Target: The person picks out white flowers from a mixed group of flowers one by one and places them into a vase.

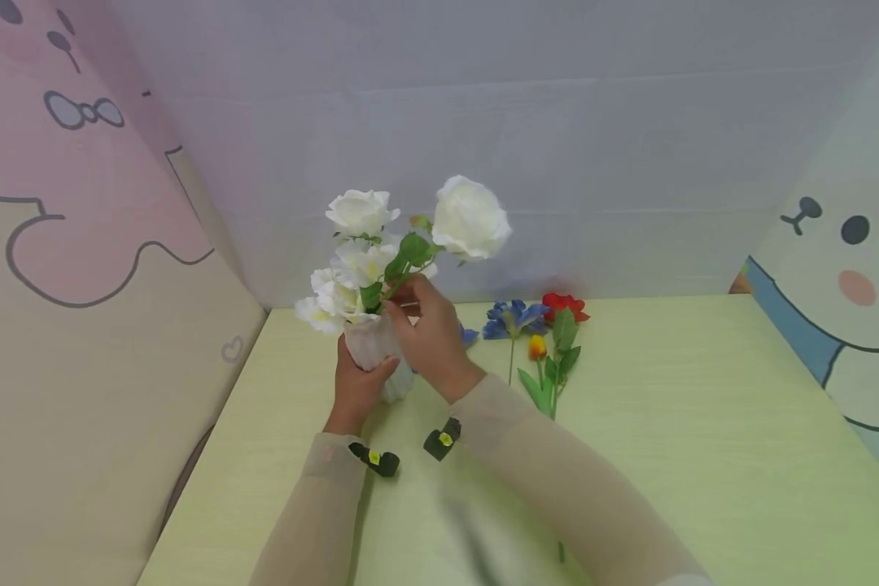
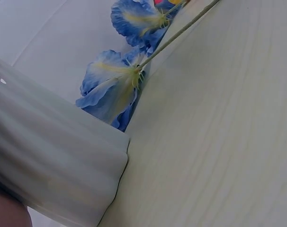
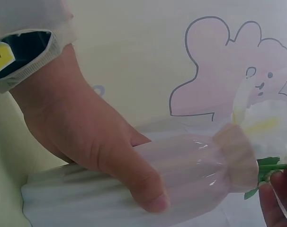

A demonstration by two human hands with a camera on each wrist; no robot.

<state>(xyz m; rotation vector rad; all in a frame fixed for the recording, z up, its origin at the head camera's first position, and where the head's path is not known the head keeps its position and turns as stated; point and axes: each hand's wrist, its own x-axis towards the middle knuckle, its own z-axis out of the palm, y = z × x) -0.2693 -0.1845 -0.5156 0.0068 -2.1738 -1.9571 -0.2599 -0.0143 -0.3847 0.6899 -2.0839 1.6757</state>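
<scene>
A white ribbed vase (image 1: 369, 343) stands on the table with several white artificial flowers in it. My left hand (image 1: 359, 387) grips its side, thumb across the front, as the right wrist view also shows on the glossy vase (image 3: 191, 165). Just above the mouth, my right hand (image 1: 435, 338) pinches the green stem of a white rose (image 1: 471, 218), whose bloom leans to the right. Another white rose (image 1: 362, 213) rises at the back left, over white ruffled blooms (image 1: 337, 289). The fingertips (image 3: 276, 194) of the right hand are close to the rim in the right wrist view.
Right of the vase lie blue irises (image 1: 513, 319), a red flower (image 1: 566, 307) and an orange-yellow tulip (image 1: 537, 347) near the table's back edge. In the left wrist view, a blue iris (image 2: 110, 87) lies beside the vase base. Cartoon-printed panels flank the pale table (image 1: 666, 423).
</scene>
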